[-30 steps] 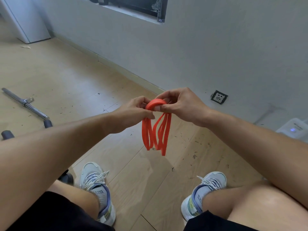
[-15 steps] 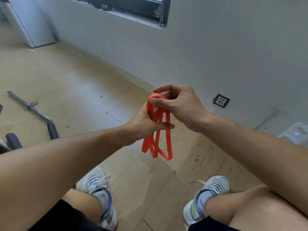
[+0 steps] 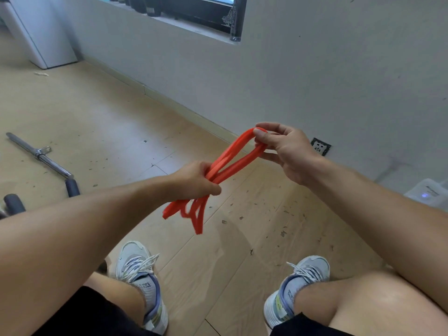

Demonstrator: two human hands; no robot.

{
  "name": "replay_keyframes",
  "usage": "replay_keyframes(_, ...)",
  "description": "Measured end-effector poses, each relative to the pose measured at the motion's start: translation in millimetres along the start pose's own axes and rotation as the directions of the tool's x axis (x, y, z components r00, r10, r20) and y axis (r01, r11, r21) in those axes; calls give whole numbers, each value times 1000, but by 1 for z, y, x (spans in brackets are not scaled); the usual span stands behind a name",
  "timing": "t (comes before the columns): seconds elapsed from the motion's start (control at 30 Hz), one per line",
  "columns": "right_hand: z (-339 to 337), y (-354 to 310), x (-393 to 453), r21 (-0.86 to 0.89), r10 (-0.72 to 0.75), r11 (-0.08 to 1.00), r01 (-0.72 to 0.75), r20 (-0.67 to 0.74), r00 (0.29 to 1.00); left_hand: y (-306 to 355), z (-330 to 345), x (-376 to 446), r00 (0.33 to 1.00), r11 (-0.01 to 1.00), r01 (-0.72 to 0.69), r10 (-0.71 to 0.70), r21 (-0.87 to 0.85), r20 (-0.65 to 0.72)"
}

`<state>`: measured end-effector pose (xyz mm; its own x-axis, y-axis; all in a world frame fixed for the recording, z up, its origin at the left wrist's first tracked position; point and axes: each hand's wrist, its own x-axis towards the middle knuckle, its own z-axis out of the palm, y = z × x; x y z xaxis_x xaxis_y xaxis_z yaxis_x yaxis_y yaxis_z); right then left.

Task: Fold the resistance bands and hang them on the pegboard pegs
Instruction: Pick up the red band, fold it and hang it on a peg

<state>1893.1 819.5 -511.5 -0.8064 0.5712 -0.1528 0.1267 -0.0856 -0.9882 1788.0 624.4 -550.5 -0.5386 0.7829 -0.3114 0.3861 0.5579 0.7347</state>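
Far left on the wooden floor (image 3: 101, 122) lies a metal bar (image 3: 40, 155) with a dark grip, well apart from anything I am working on. Moving in, my left hand (image 3: 194, 181) is wrapped round the middle of the orange resistance band (image 3: 232, 163), fingers curled over the gathered strands. Half a second ago it sat just under the right hand, close against the bunch; now it has slid down and to the left — the strands between the hands are drawn into a slanted, fairly taut run, while the loose loop ends spill out below the left fist and hang in the air above the floor, between my shoes.

To the right and higher, my right hand (image 3: 283, 151) pinches the top bend of the band between thumb and forefinger, the other fingers loosely spread beneath it. It has lifted and moved toward the wall (image 3: 315, 69) compared with a moment back.

I read this as the fold being smoothed and evened out — the bundle is doubled over several times but not yet tidy. No pegboard shows in this view, so hanging is still ahead. A wall socket (image 3: 320, 147) sits just beyond the right hand.
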Motion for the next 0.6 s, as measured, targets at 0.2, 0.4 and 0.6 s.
replay_keyframes(0.2,-31,33,6,-552,311,809,-202,111,944,-14,-4,-3,997,974,-41,55,225,-56)
replay_keyframes(0.4,11,34,-19,-817,205,552,163,323,924,-12,9,-2,997,905,-81,76,418,29)
replay_keyframes(0.6,38,44,-33,-834,186,416,363,469,863,-6,10,-1,990,909,-138,123,394,63)
